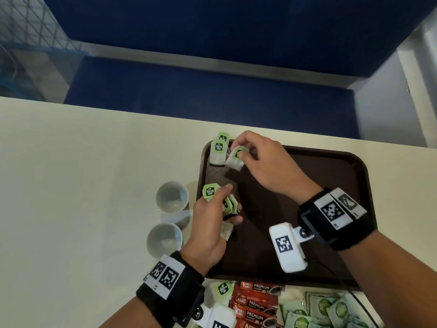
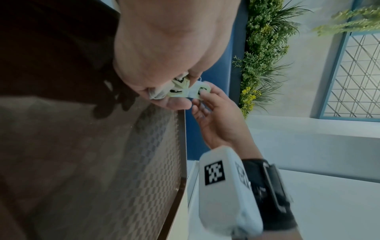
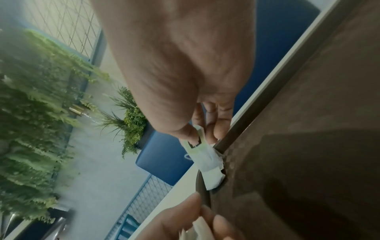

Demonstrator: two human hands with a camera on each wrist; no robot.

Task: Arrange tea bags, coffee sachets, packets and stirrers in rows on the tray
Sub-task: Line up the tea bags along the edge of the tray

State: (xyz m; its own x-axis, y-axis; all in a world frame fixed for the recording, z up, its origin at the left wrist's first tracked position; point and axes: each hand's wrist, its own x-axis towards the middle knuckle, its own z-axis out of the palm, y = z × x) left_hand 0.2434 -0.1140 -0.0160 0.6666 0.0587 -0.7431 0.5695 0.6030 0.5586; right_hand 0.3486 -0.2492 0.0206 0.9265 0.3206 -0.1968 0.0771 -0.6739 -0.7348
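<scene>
A dark brown tray (image 1: 307, 176) lies on the cream table. Two green-tagged tea bags (image 1: 218, 152) lie in its far left corner. My right hand (image 1: 246, 150) pinches a third tea bag (image 1: 235, 159) by its tag just beside them; the same tea bag (image 3: 207, 159) hangs at the tray rim in the right wrist view. My left hand (image 1: 217, 204) grips a bunch of tea bags (image 1: 228, 204) over the tray's left side, one tag (image 1: 210, 191) sticking up. In the left wrist view the bunch of tea bags (image 2: 180, 89) shows between my curled fingers.
Two white cups (image 1: 172, 197) stand left of the tray. In front of the tray lie red coffee sachets (image 1: 255, 304), pale green packets (image 1: 331, 308) and more tea bags (image 1: 221, 290). The table's far edge (image 1: 165, 114) borders a blue bench.
</scene>
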